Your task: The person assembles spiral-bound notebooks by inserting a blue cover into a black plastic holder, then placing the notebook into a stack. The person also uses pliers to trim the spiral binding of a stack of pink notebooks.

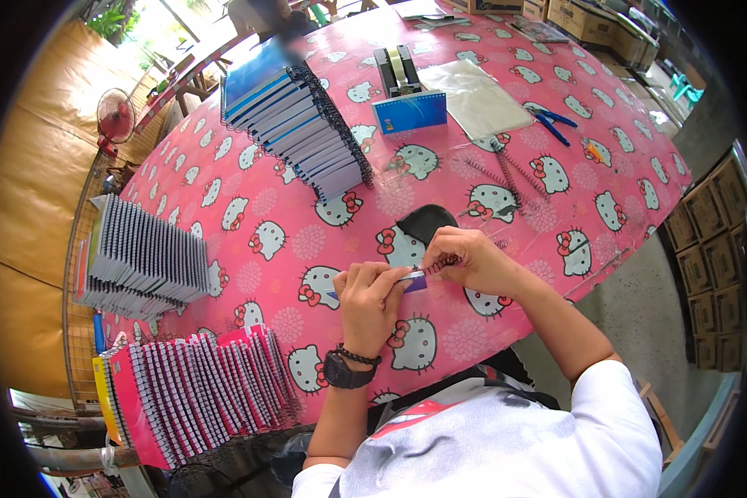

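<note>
Blue booklet (416,284) | mostly under left hand (370,286) | dark coil (436,266) part-hidden

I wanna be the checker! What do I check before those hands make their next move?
1. Left hand gripping the blue booklet: ok.
2. Right hand holding the dark coil: ok, pinched in the fingers.
3. Coil lined up with the booklet's edge: ok, it looks that way at the booklet's right end.
4. Coil threaded through every hole: cannot tell, fingers hide most of the edge.
5. Pliers in a hand: not ok, they lie on the table across from the hands.
6. Loose coils on the table: ok, they lie beyond the right hand.
</note>
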Available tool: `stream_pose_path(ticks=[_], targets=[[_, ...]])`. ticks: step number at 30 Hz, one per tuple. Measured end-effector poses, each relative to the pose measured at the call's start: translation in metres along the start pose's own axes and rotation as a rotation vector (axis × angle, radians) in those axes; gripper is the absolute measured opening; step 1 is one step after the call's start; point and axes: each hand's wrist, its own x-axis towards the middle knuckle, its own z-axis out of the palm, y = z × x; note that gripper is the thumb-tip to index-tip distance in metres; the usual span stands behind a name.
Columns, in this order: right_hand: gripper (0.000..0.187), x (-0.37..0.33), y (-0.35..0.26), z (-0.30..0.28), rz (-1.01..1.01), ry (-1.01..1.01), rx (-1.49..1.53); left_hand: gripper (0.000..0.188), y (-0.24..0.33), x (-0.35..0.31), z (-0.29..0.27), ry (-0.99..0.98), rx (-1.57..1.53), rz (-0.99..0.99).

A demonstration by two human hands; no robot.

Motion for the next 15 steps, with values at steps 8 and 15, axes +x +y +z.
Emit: stream_pose_path(ticks=[8,15], targets=[[0.018,-0.003,0.001,0.003,-0.102,0.035,-0.028,0.017,0.000,-0.002,0.002,0.029,0.010,0.012],[0.032,-0.003,-0.005,0.003,-0.028,-0.032,-0.052,0.022,0.004,-0.001,-0.003,0.001,0.020,0.021]])
